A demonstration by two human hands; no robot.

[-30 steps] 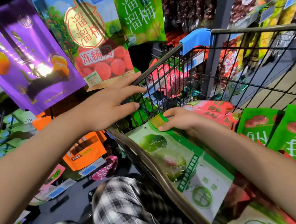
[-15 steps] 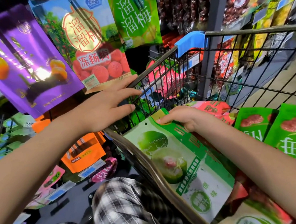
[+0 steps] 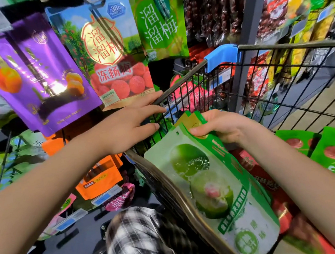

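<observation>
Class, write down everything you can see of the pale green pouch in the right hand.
The pale green pouch looks like glossy plastic, printed with two green plums, a darker green side band and a hang hole at its top. It lies tilted, top end higher, along the cart's near rim. The right hand pinches its top edge.

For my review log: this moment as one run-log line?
right hand: grips green pouch top | left hand: straight fingers touch cart | green pouch: lies along cart's near rim

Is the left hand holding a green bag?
No, the right hand grips the green bag; the left hand rests on the cart.
</observation>
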